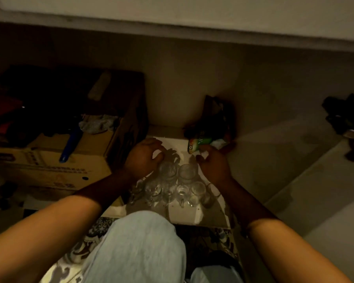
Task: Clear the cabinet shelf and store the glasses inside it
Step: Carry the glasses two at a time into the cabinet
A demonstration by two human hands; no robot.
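Dim shelf interior: cluster of clear glasses (173,184) stands on the white shelf board (192,217), two larger ones at far side, smaller ones in a near row. Left hand (143,158) hovers at far-left edge of the cluster, fingers loosely curled and spread, nothing gripped; right hand (211,162) sits at far-right edge, fingers curled, close to a green-orange packet (198,144), but grip on it cannot be confirmed. Cardboard box (55,160) to the left; dark bag (217,117) far right of glasses.
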